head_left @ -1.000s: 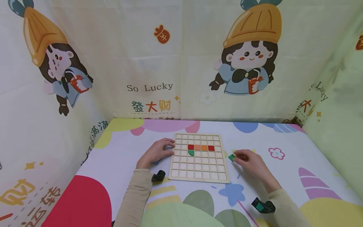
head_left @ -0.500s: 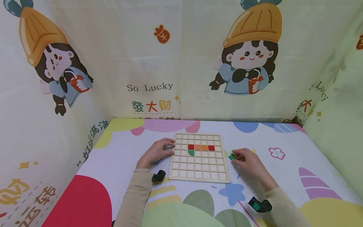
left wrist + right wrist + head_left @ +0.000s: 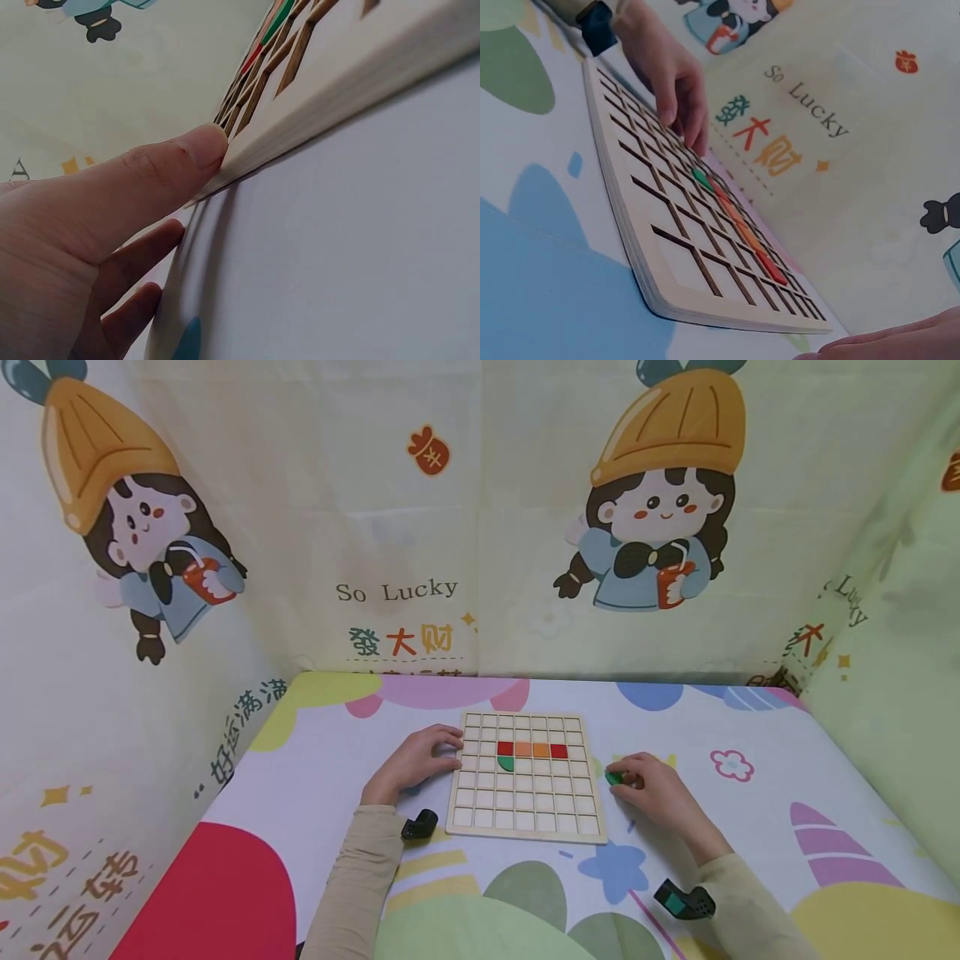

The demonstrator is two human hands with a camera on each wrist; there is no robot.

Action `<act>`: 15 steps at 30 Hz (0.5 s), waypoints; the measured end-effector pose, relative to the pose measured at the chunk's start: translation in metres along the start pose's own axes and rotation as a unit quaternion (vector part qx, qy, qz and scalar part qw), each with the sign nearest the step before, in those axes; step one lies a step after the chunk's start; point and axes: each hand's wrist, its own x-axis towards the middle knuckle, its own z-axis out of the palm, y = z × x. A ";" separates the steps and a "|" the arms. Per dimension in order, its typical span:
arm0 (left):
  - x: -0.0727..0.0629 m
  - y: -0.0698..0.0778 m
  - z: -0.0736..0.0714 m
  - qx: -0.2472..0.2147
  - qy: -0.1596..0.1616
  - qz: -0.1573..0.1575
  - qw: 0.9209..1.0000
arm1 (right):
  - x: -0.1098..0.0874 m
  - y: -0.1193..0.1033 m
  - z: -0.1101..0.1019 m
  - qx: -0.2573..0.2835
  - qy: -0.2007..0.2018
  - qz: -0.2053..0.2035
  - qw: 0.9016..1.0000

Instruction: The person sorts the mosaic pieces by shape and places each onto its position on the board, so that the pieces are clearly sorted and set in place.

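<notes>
A square wooden grid board (image 3: 522,783) lies mid-table. One row of it holds a red tile (image 3: 506,749), two orange tiles (image 3: 532,750) and another red tile (image 3: 558,752). Below the left red one sits a green quarter-round tile (image 3: 506,763). My left hand (image 3: 416,766) touches the board's left edge, its thumb (image 3: 202,146) against the rim. Just off the board's right side, my right hand (image 3: 656,787) pinches a small green tile (image 3: 613,777), partly covered by the fingers. In the right wrist view only a sliver of that hand shows, and the held tile is out of sight.
A printed cloth (image 3: 420,935) with colourful shapes covers the table. Cartoon-printed fabric walls (image 3: 517,543) stand behind and at both sides. Black wrist cameras sit on the left (image 3: 420,825) and right (image 3: 685,900) wrists.
My right hand has shifted slightly left and turned the green tile between its fingers, so less of the tile shows. The left hand and board stay put. The left fabric wall has shifted leftward.
</notes>
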 end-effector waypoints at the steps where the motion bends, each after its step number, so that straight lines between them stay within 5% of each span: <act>1: 0.000 0.000 0.000 -0.001 0.000 0.000 1.000 | 0.000 0.000 0.000 -0.001 0.002 0.002 1.000; 15: 0.000 0.001 0.000 -0.002 -0.002 0.001 1.000 | -0.003 -0.003 -0.002 -0.012 0.009 0.011 1.000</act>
